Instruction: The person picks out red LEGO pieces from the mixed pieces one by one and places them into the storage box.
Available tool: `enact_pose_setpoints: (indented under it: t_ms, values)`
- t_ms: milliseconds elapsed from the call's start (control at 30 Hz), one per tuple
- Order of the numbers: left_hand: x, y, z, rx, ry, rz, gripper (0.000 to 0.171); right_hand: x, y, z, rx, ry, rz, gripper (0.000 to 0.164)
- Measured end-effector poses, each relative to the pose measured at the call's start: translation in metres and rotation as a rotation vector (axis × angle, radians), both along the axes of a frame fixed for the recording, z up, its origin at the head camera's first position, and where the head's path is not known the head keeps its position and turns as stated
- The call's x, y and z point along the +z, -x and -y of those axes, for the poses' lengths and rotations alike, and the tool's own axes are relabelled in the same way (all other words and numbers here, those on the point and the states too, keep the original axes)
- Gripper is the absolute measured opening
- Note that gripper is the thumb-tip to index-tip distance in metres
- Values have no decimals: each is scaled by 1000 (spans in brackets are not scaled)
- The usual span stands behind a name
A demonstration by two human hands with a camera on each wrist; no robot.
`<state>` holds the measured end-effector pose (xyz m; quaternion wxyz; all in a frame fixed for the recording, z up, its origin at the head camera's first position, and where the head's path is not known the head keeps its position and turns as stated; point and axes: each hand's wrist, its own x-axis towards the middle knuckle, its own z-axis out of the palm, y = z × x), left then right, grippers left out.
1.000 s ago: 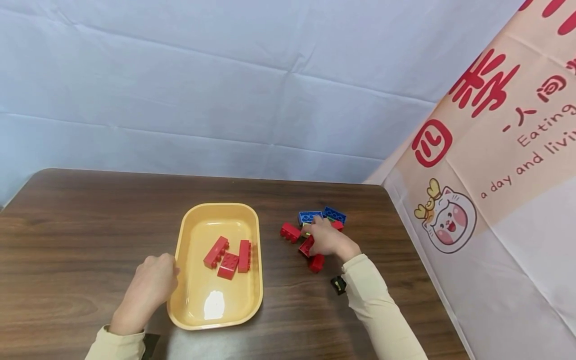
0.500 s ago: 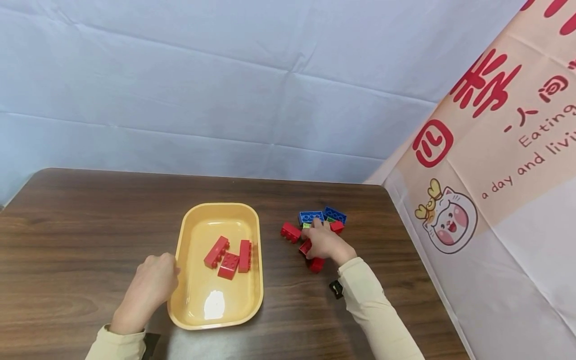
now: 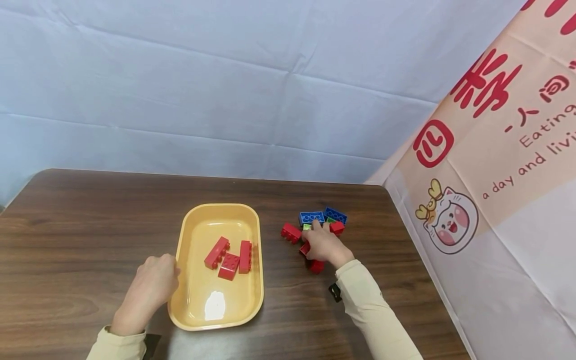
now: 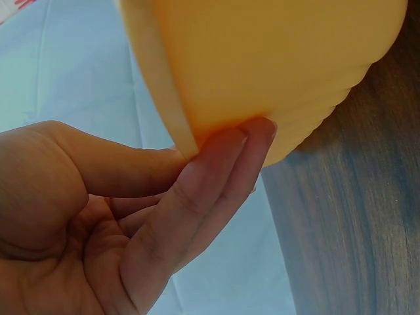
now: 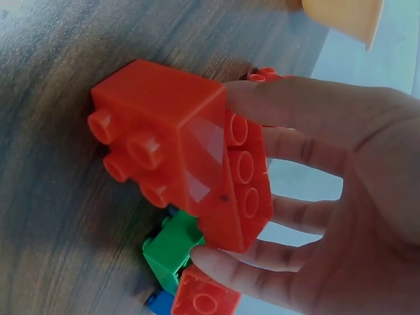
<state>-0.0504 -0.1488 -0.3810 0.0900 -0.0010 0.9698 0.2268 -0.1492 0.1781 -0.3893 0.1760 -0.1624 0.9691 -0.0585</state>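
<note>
My left hand (image 3: 155, 280) pinches the left rim of a yellow tray (image 3: 183, 315), its thumb and fingers on either side of the wall in the left wrist view. Three red toy bricks (image 3: 229, 266) lie inside. At the right, my right hand (image 3: 326, 244) is down among the loose bricks. In the right wrist view its thumb and fingers curl about a hollow-bottomed red toy brick (image 5: 248, 187). A second red brick (image 5: 157, 125), studs to the left, overlaps that one. A green brick (image 5: 172, 244) lies just beyond the little finger, beside another red brick (image 5: 203, 295).
Two blue bricks (image 3: 311, 218) lie behind the right hand, with a red brick (image 3: 291, 233) to its left. A small black object (image 3: 335, 292) is by the right sleeve. White cloth (image 3: 180, 90) hangs behind the brown table (image 3: 90, 210), and a printed banner (image 3: 490, 150) stands at the right.
My right hand has shifted slightly left and toward me over the bricks, its wrist and sleeve moving left too. The left hand and the tray stay in place.
</note>
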Motion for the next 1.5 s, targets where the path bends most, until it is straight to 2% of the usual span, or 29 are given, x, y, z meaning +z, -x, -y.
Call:
enact_pose_setpoints:
  t_ms: [300, 567, 800, 1133, 1500]
  values:
    - [0, 1, 1, -1, 0, 8, 12, -2, 0, 0, 10, -28, -13, 32]
    - [0, 1, 0, 2, 1, 11, 12, -4, 0, -1, 33, -59, -19, 41]
    - [0, 0, 0, 0, 10, -11, 13, -4, 1, -5, 30, -9, -7, 27]
    - [-1, -1, 0, -4, 7, -23, 13, 5, 2, -8, 31, 34, 26, 22]
    - [0, 0, 0, 1, 1, -4, 12, 20, 2, -11, 30, 61, 48, 20]
